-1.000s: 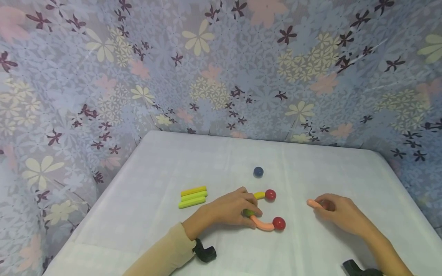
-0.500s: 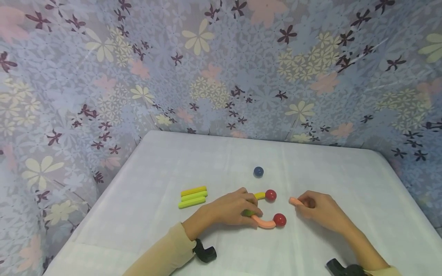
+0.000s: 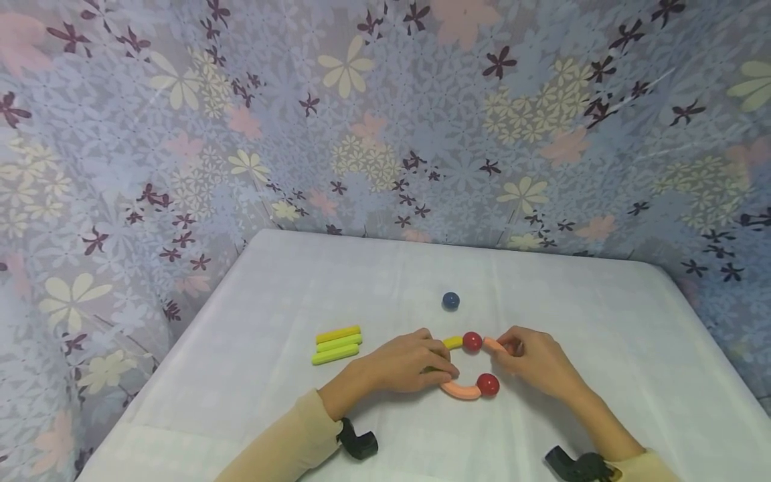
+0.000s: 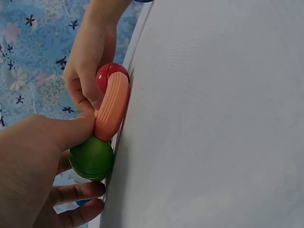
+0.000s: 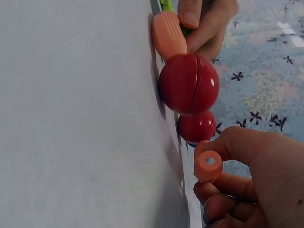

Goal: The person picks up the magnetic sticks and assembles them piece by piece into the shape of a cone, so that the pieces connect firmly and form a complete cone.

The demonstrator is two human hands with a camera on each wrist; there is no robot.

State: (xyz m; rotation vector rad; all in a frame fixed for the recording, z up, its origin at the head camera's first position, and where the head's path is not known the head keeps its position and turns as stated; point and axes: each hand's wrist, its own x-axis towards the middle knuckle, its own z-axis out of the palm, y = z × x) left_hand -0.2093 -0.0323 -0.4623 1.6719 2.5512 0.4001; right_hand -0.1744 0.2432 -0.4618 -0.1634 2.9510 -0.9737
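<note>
In the head view my left hand (image 3: pixel 415 363) grips a green ball (image 4: pixel 92 159), thumb on one side and fingers on the other. A curved orange magnetic stick (image 3: pixel 462 391) runs from that ball to a red ball (image 3: pixel 488 384). Beyond it, a yellow stick (image 3: pixel 453 342) meets a second red ball (image 3: pixel 472 341); its other end is hidden behind the left hand. My right hand (image 3: pixel 539 361) pinches another curved orange stick (image 5: pixel 209 166) between thumb and fingers. A silver disc shows in its near end, and its far tip is right beside the second red ball.
A dark blue ball (image 3: pixel 450 300) lies farther back on the white-covered table (image 3: pixel 253 408). Left of the hands, several yellow and lime sticks (image 3: pixel 336 345) lie side by side. A flowered cloth (image 3: pixel 385 120) hangs behind the table.
My right hand has moved left across the table with the orange stick, up to the second red ball. The nearer red ball has shifted slightly; the left hand has stayed nearly still.
</note>
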